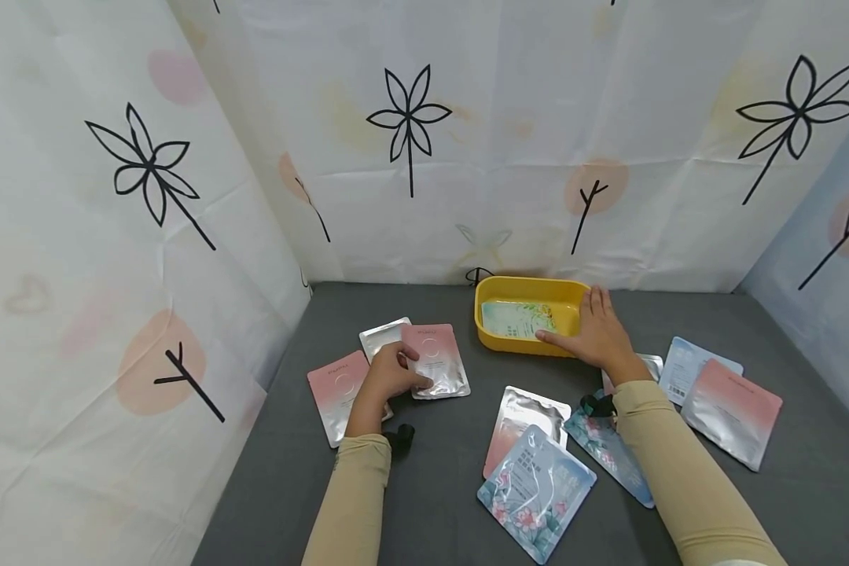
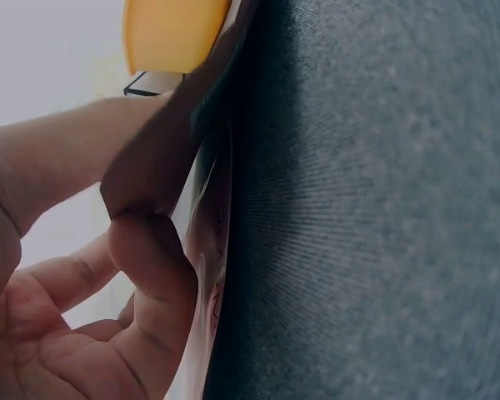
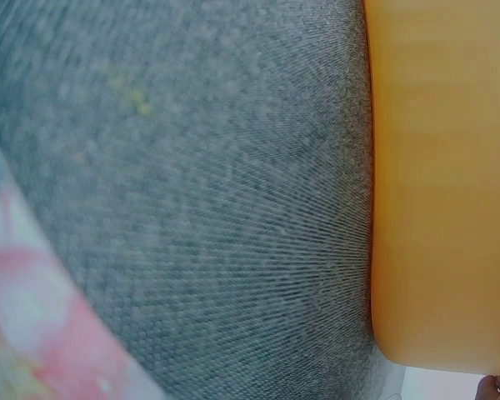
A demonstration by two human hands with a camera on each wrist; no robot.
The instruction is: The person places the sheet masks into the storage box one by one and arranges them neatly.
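Pink and silver, the sachet pinched in the left hand's grip is just left of the crosswise yellow tray, whose right end the right hand spans, fingers extended.

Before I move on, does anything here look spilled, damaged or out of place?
Nothing looks spilled or torn; the yellow tray sits upright. The front blue floral packet lies askew, partly over a pink-and-silver packet, but other packets overlap at angles too, so it hardly looks odd.
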